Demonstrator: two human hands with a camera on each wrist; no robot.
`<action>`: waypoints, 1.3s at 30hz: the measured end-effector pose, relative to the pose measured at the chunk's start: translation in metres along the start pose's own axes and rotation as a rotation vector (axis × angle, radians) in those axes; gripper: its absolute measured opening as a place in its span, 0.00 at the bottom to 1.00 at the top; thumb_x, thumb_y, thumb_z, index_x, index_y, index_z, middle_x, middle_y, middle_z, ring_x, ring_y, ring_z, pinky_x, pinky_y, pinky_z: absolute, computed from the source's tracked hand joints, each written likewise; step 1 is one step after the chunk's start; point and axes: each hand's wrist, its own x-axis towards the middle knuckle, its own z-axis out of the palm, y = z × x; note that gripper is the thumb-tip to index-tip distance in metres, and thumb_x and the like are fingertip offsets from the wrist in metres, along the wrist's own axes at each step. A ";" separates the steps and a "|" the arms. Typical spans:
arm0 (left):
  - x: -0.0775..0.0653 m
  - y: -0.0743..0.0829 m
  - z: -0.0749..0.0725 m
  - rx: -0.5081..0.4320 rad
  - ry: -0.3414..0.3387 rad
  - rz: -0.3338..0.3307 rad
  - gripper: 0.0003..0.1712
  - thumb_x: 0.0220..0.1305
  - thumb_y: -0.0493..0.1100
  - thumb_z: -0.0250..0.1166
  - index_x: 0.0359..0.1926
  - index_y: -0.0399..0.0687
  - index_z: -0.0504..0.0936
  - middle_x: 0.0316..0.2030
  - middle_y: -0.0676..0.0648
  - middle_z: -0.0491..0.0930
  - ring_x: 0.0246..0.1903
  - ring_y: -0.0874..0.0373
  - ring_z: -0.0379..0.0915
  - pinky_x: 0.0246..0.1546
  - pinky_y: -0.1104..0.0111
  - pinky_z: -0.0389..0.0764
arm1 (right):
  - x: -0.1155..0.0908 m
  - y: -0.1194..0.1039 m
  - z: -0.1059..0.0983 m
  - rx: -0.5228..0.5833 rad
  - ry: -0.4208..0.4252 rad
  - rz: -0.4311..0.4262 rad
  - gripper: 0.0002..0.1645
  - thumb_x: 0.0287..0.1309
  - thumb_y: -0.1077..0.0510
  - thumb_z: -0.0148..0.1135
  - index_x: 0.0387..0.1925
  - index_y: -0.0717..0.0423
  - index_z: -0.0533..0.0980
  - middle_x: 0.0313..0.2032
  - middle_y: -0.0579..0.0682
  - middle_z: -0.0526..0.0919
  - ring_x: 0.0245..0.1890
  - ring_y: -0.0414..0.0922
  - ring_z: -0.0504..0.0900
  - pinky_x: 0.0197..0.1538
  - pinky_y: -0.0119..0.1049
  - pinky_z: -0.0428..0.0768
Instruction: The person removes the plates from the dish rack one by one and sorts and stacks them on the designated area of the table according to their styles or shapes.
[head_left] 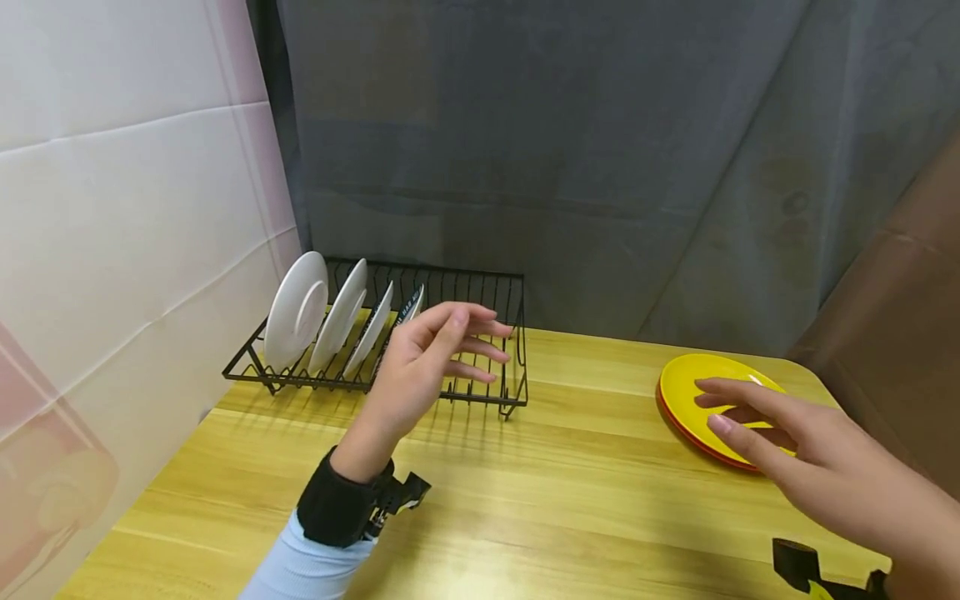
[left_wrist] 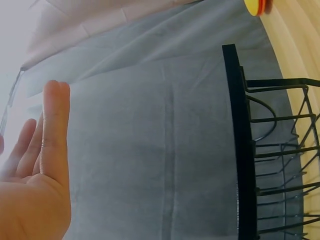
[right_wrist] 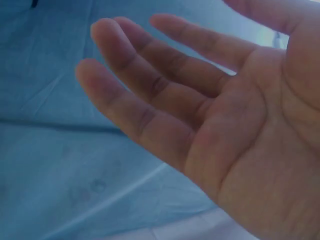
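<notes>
In the head view my left hand (head_left: 420,362) hovers before the right part of a black wire dish rack (head_left: 450,396), fingers loosely extended and holding nothing. White plates (head_left: 297,312) stand on edge in the rack's left half; the rightmost shows dark lettering and is partly hidden by this hand. My right hand (head_left: 817,442) hangs over a yellow plate (head_left: 686,387) at the right, its fingers relaxed with nothing in them. Beneath the yellow plate shows the rim of a red plate (head_left: 686,433). The right wrist view shows an empty palm (right_wrist: 245,135) with spread fingers.
Everything stands on a light wooden table (head_left: 525,500). A grey cloth (head_left: 562,167) hangs behind the rack, a pale sheet (head_left: 135,192) runs along the left side, and a brown cover (head_left: 892,333) rises at the right.
</notes>
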 end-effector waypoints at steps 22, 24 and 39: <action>-0.003 0.005 -0.031 0.081 0.169 0.046 0.18 0.86 0.42 0.51 0.58 0.33 0.81 0.54 0.34 0.88 0.51 0.54 0.90 0.46 0.58 0.93 | -0.008 -0.004 0.008 -0.029 0.023 -0.076 0.25 0.74 0.49 0.66 0.68 0.25 0.75 0.64 0.34 0.84 0.49 0.25 0.84 0.41 0.28 0.84; -0.002 0.007 -0.039 0.078 0.212 0.062 0.18 0.85 0.43 0.52 0.58 0.35 0.82 0.53 0.39 0.89 0.51 0.53 0.90 0.47 0.57 0.93 | -0.006 -0.005 0.007 -0.033 0.025 -0.080 0.25 0.74 0.49 0.66 0.67 0.25 0.76 0.63 0.34 0.84 0.49 0.25 0.84 0.40 0.28 0.84; 0.003 -0.011 -0.069 0.466 0.427 0.011 0.17 0.82 0.43 0.58 0.61 0.40 0.83 0.59 0.42 0.86 0.60 0.53 0.83 0.63 0.58 0.87 | -0.005 -0.004 0.008 -0.040 0.006 -0.074 0.24 0.74 0.48 0.66 0.67 0.25 0.76 0.63 0.32 0.84 0.49 0.24 0.84 0.41 0.28 0.83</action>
